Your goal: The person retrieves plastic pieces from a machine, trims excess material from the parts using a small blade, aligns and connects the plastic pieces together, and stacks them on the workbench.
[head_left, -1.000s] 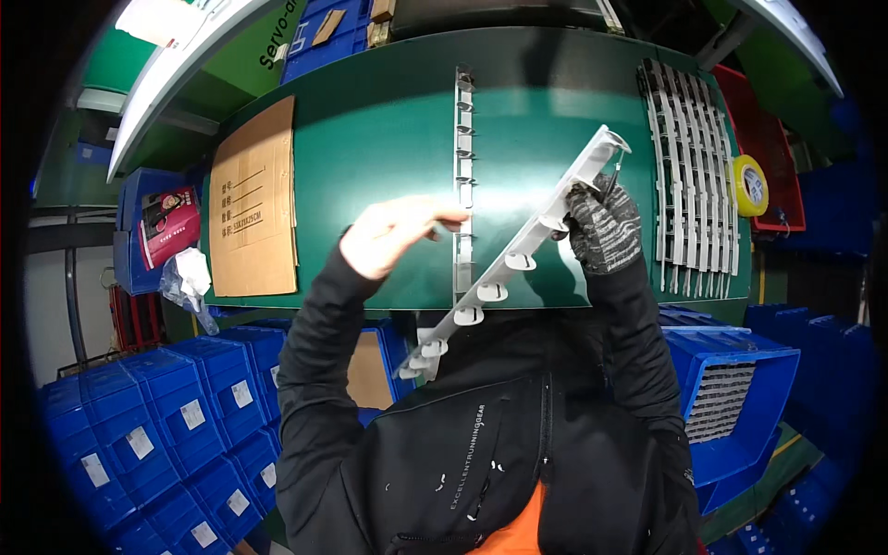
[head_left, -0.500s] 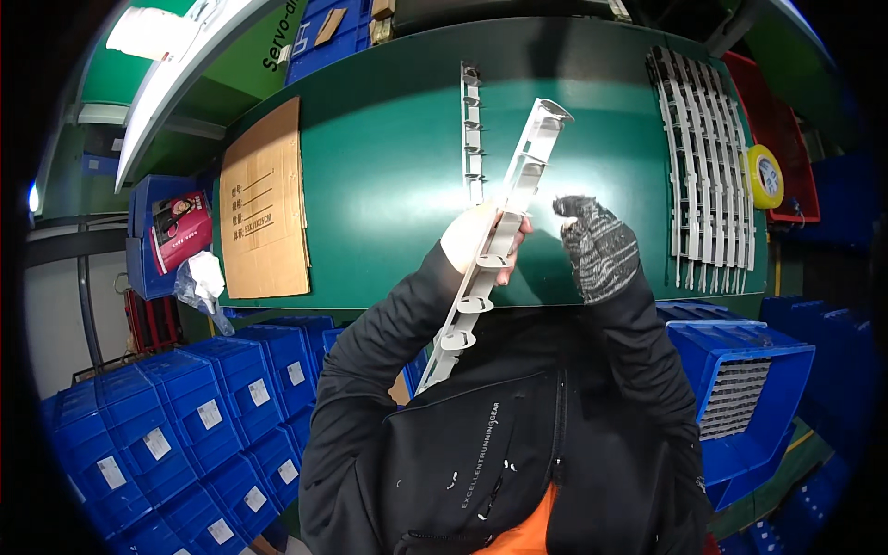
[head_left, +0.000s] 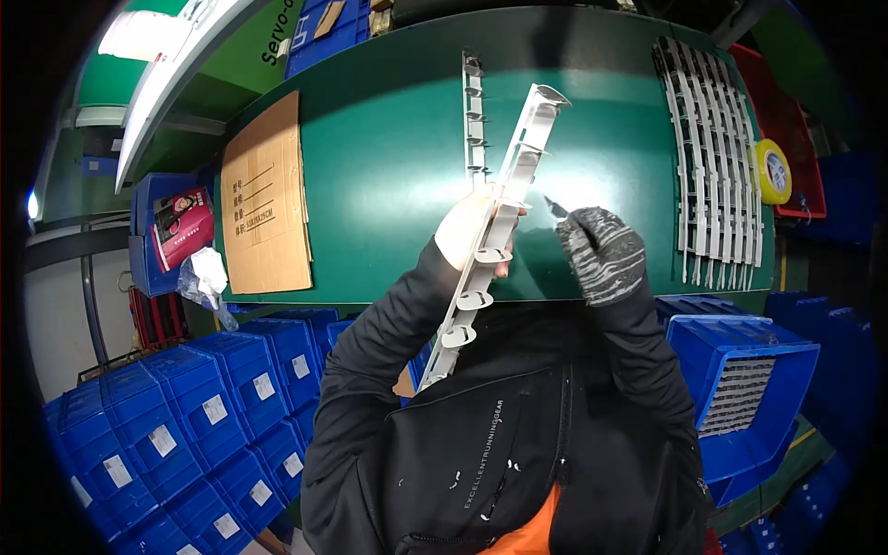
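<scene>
A long white strip (head_left: 521, 171) with several rounded tabs along it slants up and away from my chest over the table. My left hand (head_left: 458, 229) is wrapped round its middle, fingertips showing at the right side. To the right of the strip, my right hand (head_left: 606, 254), in a grey and black knit glove, is closed on a small dark pointed tool (head_left: 554, 207). Its tip points at the strip without touching it; the rest is hidden in the glove. A second strip (head_left: 475, 120) of the same kind lies on the table beyond my left hand.
On the green table (head_left: 388, 166), a flat cardboard sheet (head_left: 268, 203) lies left and a row of similar strips (head_left: 717, 176) lies right, beside a yellow tape roll (head_left: 774, 171) and a red bin (head_left: 800, 166). Stacked blue crates (head_left: 176, 398) and a blue crate (head_left: 786, 379) flank me.
My right hand has turned and dropped slightly, and the dark pointed tip now shows beyond its fingers. The strip in my left hand has shifted only slightly.
</scene>
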Motion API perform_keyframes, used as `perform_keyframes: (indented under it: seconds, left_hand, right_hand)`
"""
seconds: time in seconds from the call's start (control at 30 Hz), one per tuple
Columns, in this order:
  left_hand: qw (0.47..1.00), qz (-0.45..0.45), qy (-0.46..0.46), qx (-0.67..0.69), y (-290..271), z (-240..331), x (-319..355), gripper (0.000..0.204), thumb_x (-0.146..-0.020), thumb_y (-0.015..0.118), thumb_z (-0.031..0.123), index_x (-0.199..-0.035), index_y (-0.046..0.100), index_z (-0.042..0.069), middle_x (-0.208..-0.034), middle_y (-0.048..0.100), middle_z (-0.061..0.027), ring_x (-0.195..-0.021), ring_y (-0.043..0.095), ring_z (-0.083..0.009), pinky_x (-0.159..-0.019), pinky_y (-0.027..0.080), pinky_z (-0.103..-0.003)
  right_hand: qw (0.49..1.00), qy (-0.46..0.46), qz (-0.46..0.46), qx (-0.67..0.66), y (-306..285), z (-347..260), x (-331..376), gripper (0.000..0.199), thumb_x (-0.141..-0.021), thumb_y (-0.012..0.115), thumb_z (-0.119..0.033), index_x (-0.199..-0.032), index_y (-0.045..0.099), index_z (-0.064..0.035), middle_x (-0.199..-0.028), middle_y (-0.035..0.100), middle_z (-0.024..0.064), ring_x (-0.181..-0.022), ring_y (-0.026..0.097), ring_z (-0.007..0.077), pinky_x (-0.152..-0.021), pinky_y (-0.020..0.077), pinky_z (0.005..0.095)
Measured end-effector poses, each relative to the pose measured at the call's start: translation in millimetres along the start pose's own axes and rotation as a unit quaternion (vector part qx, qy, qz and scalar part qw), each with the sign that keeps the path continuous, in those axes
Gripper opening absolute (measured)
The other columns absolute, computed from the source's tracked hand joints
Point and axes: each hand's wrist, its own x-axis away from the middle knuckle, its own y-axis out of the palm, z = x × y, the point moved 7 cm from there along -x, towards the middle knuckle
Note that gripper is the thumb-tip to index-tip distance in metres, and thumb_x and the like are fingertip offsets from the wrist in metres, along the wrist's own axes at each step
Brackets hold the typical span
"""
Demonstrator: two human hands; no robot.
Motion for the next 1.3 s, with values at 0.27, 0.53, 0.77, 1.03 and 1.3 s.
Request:
perform_keyframes:
  seconds: [0.27, 0.53, 0.77, 1.03, 1.3]
  left_hand:
    - [0.999, 0.013, 0.015, -0.03, 3.9, 11.6, 0.6, 0.03, -0.084, 0.044, 0.029, -0.085, 0.049, -0.001, -0.064, 0.047, -0.0059, -0.046, 0.048, -0.0155, -0.042, 0.041, -0.025]
    - [0.93, 0.067, 0.146, -0.332, 7.9, 31.6, 8.4, 0.019, -0.083, 0.048, 0.019, -0.078, 0.052, 0.002, -0.065, 0.048, -0.0015, -0.059, 0.045, -0.0086, -0.056, 0.037, -0.021]
    - [0.925, 0.045, 0.171, -0.337, 11.2, 31.5, 6.8, 0.019, -0.083, 0.048, 0.019, -0.076, 0.051, 0.002, -0.066, 0.047, -0.0007, -0.058, 0.045, -0.0083, -0.056, 0.037, -0.021]
    - [0.913, 0.052, 0.187, -0.36, -2.4, 22.8, 3.5, 0.02, -0.082, 0.05, 0.017, -0.072, 0.053, 0.001, -0.07, 0.049, -0.0023, -0.059, 0.046, -0.0089, -0.055, 0.037, -0.021]
    - [0.83, 0.091, 0.253, -0.489, 13.0, 36.2, 0.9, 0.028, -0.079, 0.052, 0.017, -0.058, 0.047, 0.0, -0.055, 0.041, -0.0052, -0.054, 0.04, -0.0145, -0.051, 0.033, -0.027]
  right_hand:
    - [0.998, -0.02, 0.008, -0.065, -4.4, 1.8, 3.8, 0.013, -0.078, 0.054, -0.013, -0.076, 0.057, -0.0006, -0.065, 0.054, 0.0118, -0.059, 0.053, 0.0228, -0.056, 0.0419, 0.0305]
    - [0.994, -0.071, -0.042, -0.065, 3.9, -2.2, -6.5, 0.019, -0.083, 0.045, -0.015, -0.083, 0.057, -0.0004, -0.061, 0.053, 0.0076, -0.053, 0.051, 0.0151, -0.052, 0.0408, 0.0267]
    - [0.992, -0.095, -0.025, 0.074, 0.2, -12.7, -8.1, 0.015, -0.08, 0.046, -0.012, -0.083, 0.056, -0.0003, -0.07, 0.054, 0.0155, -0.064, 0.054, 0.0296, -0.058, 0.0426, 0.0358]
    - [0.965, -0.196, 0.035, 0.169, 3.9, -13.8, 4.1, 0.012, -0.079, 0.049, -0.009, -0.079, 0.055, 0.0015, -0.069, 0.054, 0.0149, -0.062, 0.053, 0.0299, -0.056, 0.0419, 0.0373]
    - [0.929, -0.078, -0.218, -0.288, 25.2, 0.0, 10.3, 0.018, -0.08, 0.05, -0.019, -0.083, 0.054, -0.0019, -0.065, 0.055, 0.0064, -0.052, 0.051, 0.0149, -0.048, 0.0413, 0.027]
